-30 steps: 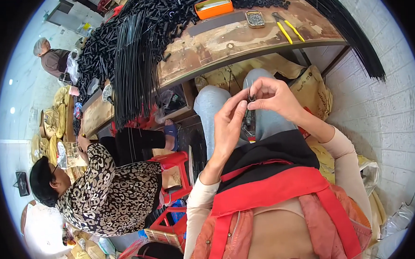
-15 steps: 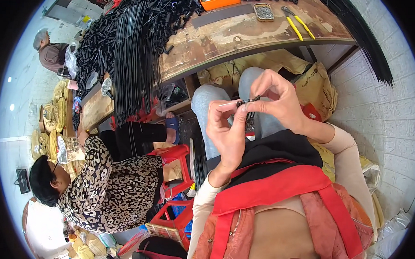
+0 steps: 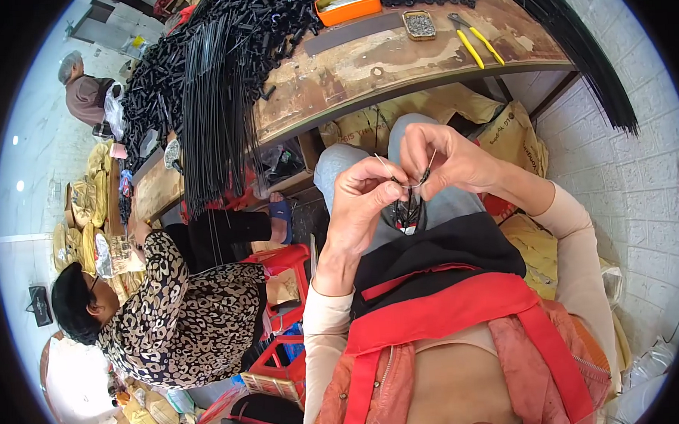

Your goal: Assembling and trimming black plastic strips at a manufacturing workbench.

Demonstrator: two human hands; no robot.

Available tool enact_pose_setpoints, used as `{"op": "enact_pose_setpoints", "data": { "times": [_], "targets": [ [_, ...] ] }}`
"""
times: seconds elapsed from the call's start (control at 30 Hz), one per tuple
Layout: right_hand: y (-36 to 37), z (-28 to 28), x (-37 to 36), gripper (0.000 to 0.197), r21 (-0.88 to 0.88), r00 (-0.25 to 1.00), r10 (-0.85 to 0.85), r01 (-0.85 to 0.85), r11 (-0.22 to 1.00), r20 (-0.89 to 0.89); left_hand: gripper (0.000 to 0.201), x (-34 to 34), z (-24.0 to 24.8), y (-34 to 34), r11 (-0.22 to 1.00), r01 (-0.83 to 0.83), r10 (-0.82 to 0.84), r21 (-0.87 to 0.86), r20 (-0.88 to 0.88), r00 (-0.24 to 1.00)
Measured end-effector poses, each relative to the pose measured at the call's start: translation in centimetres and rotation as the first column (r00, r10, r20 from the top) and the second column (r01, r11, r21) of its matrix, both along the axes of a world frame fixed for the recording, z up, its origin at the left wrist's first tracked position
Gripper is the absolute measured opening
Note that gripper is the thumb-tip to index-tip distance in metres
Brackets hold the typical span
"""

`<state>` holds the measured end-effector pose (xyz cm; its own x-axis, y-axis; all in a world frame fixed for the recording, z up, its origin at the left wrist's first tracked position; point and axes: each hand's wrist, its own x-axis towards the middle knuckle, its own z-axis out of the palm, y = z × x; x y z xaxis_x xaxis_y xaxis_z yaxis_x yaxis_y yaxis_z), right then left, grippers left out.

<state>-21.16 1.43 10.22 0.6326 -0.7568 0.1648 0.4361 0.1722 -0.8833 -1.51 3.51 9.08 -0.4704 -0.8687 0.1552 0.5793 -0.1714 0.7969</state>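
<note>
Above my lap, my left hand [image 3: 365, 203] pinches a thin wire, one pale length of which sticks up past the fingertips. Beside it, my right hand [image 3: 453, 159] pinches a small black piece [image 3: 426, 175] with a fine wire end showing at its top. A short, light strand of wire [image 3: 411, 185] bridges the gap between the two hands. Below the fingers, several black cables [image 3: 408, 212] hang over my lap. Fingers partly hide how the wire and the black piece join.
Ahead stands a worn wooden table [image 3: 313, 93] with yellow-handled pliers [image 3: 474, 39], a small tray of metal bits [image 3: 420, 25], an orange box [image 3: 346, 5] and heaped black parts [image 3: 156, 87]. Bundled black cables [image 3: 214, 104] hang off its edge. At left, a co-worker [image 3: 186, 311] sits near red stools [image 3: 282, 289].
My hands have turned and the fingertips have drawn slightly apart, so a strand shows between them. The black piece, sideways before, now stands more upright in my right hand.
</note>
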Motion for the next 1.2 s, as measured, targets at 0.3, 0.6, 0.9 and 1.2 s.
{"op": "enact_pose_setpoints", "data": {
  "times": [0.3,0.6,0.9,1.2],
  "targets": [
    [1.2,-0.3,-2.9,0.031,-0.105,0.984,-0.176,0.174,0.979,-0.005,0.020,-1.3,0.4,0.6,0.998,0.013,-0.039,0.055,0.487,0.873],
    [-2.0,-0.2,-7.7,0.029,-0.289,0.939,-0.323,0.277,0.916,-0.122,0.013,-5.6,-0.1,-3.0,0.993,0.087,-0.103,0.084,0.212,0.972],
    [-21.3,-4.3,-22.8,0.021,-0.805,0.176,-0.929,0.464,0.371,-0.327,0.009,-8.3,-0.8,-5.3,0.999,0.006,-0.025,0.053,0.365,0.931],
    [-25.7,-6.5,-24.4,0.025,-0.946,-0.036,-0.974,0.249,0.210,-0.225,0.011,-8.1,-0.4,-4.5,0.997,0.077,-0.080,0.024,0.368,0.926]
  ]
}}
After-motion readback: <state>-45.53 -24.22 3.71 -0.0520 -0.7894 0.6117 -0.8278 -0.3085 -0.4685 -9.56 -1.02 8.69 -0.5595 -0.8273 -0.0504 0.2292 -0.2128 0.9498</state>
